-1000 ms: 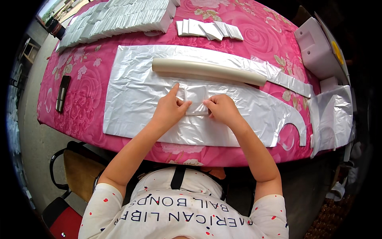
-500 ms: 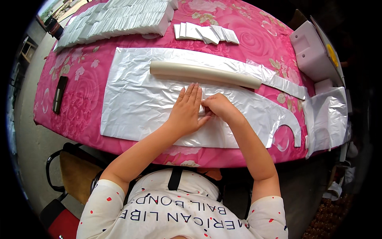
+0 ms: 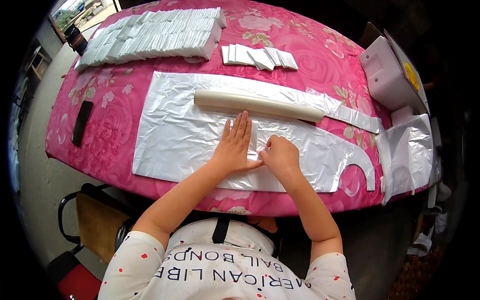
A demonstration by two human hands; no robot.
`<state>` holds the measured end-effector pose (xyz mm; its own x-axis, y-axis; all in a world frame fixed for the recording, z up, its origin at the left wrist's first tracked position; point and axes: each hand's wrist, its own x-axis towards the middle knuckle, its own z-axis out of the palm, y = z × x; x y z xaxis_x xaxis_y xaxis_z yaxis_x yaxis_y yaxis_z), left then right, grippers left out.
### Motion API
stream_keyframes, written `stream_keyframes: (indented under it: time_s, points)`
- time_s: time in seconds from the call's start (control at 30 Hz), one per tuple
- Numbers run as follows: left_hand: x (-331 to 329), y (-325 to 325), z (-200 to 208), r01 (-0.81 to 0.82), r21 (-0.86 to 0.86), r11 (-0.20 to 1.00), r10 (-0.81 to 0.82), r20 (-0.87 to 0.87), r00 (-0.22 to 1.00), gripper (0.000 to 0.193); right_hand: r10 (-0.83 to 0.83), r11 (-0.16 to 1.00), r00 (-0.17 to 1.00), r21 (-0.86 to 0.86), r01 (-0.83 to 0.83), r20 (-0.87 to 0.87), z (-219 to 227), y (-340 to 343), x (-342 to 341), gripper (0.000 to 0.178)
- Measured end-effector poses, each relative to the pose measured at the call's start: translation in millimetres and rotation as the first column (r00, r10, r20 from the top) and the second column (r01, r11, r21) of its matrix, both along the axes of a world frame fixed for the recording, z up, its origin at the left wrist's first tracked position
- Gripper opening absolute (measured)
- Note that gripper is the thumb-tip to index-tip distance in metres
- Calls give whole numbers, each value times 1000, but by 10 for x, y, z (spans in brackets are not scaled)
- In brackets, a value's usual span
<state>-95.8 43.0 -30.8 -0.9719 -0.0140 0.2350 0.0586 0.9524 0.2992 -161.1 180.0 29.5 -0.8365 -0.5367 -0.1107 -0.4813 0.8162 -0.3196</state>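
While the left hand (image 3: 236,147) lies flat, fingers spread and pressed palm-down, its grip is fully open and holds nothing; it only bears on the white plastic sheet (image 3: 175,135). Right hand (image 3: 281,156) sits just beside it, thumbs almost touching, fingers curled with the tips pinching a small fold of the same sheet. That sheet lies spread on the pink flowered surface (image 3: 115,100), running out well to both sides of the hands, with a curved cut-out at its far right end. Just beyond the left fingertips lies a long cream roll (image 3: 257,105), resting across the sheet. Farther beyond, a small fan of folded white pieces (image 3: 257,56), and up to the left a long stacked row of folded white pieces (image 3: 150,35). Well left of the grip, a dark flat object (image 3: 81,122) near the surface's edge.
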Motion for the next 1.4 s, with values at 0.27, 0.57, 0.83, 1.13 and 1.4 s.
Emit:
stream_keyframes:
  time_s: [0.27,0.57,0.83,1.13,1.4]
  points:
    - [693,-203,276,95,709,699,46,-176,983,58,466,807,791,-177,-564,-397,-249,-319,-167,47]
    - [2123,-139,216,-649,688,-325,-104,656,747,31,493,837,866,-223,-499,-85,-535,-611,777,65]
    - [2250,-219,62,-611,788,-72,98,616,782,18,749,617,662,-406,-674,38,-325,-514,1613,50]
    - [1817,-319,687,-347,785,513,173,301,938,32,661,542,749,-662,-517,-43,287,-313,-38,11]
    - [1816,-268,610,-281,787,549,50,304,951,33,-55,422,954,-859,290,295,-117,-480,-2576,20]
